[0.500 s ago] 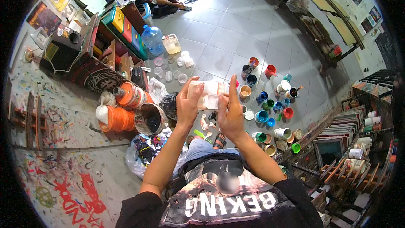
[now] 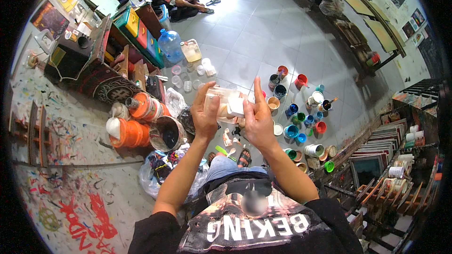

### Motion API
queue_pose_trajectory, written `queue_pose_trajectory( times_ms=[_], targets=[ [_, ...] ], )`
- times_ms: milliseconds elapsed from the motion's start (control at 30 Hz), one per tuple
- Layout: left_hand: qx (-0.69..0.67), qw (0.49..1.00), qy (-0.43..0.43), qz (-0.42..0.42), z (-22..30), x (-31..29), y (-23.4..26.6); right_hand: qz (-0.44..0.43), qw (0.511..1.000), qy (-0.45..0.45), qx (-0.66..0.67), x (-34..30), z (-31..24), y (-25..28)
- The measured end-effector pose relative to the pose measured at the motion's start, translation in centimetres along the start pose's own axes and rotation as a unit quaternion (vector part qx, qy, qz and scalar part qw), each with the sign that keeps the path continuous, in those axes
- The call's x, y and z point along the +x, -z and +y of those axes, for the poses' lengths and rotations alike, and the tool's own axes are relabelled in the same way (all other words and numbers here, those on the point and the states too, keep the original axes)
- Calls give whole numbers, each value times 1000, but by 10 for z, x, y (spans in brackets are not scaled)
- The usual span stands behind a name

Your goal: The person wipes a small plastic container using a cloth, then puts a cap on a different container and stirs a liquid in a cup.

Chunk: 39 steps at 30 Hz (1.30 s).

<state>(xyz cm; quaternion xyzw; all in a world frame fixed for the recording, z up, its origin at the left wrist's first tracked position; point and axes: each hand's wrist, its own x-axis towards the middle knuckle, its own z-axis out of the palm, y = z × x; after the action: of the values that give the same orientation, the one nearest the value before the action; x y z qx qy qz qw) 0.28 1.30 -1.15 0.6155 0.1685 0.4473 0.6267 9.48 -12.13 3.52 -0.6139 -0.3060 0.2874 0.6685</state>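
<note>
Above my feet, a clear, box-like plastic container (image 2: 223, 93) is held up between my hands. My left hand (image 2: 205, 115) grips its left side, thumb in front and fingers behind. My right hand (image 2: 259, 124) closes on the right end, with the index finger pointing up along it. Against the container's near right side, by my right thumb, is a small white block-like piece (image 2: 235, 107); I cannot tell whether it is separate from the container. Some of the container's right end is hidden behind my right fingers.
Open paint pots, including a red pot (image 2: 320, 127) and a blue pot (image 2: 291, 130), stand on the floor to the right. On the left are orange buckets (image 2: 129, 131), a plastic bag (image 2: 155, 176) and a large water bottle (image 2: 170, 46). Another person (image 2: 183, 2) sits at the back.
Both hands and the container have shifted slightly left. The container has turned a little, so the white piece now shows a squarer, block-like face.
</note>
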Motion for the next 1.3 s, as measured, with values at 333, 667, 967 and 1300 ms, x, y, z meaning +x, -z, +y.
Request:
queue_pose_trajectory(
  times_ms=[333,667,967,1300],
  targets=[
    [67,996,49,9,16,-1,-4,-68,991,90,-65,2,13,15],
    [58,992,96,61,11,-2,-8,-68,974,7,-215,-19,6,1],
    [-116,947,288,82,12,-3,-6,35,901,305,-308,-14,43,-6],
    [141,969,-151,-134,25,6,16,-8,999,36,4,-6,7,13]
  ],
)
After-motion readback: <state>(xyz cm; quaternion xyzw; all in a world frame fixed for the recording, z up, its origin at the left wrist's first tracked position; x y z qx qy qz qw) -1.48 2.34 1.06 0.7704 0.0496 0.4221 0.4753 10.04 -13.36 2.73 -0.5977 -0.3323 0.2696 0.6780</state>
